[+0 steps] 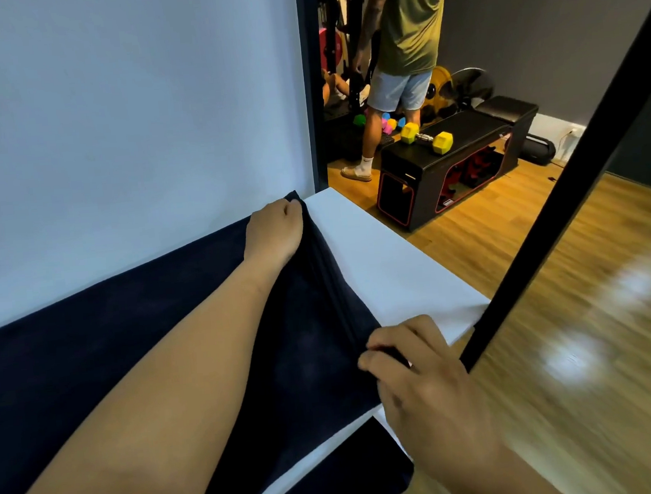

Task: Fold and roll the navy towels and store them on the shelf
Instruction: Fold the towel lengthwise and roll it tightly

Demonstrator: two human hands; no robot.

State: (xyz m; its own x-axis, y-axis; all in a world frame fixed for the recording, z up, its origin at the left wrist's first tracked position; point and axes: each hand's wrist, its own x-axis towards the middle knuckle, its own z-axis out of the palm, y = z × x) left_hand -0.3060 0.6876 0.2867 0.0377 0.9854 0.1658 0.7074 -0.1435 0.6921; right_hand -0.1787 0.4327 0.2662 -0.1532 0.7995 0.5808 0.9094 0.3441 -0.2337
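A navy towel [88,346] lies spread over a white shelf board [388,265] along the white wall. My left hand [275,231] reaches far across and grips the towel's far corner by the wall. My right hand [416,361] pinches the towel's near corner at the board's front edge. The towel's end edge runs taut between both hands. More navy cloth [337,490] shows on a level below the board.
A black slanted frame post [569,170] crosses the right side next to my right hand. Beyond the shelf's end a person [404,43] stands on the wooden floor by a black bench [454,156] with a yellow dumbbell [426,137] on it.
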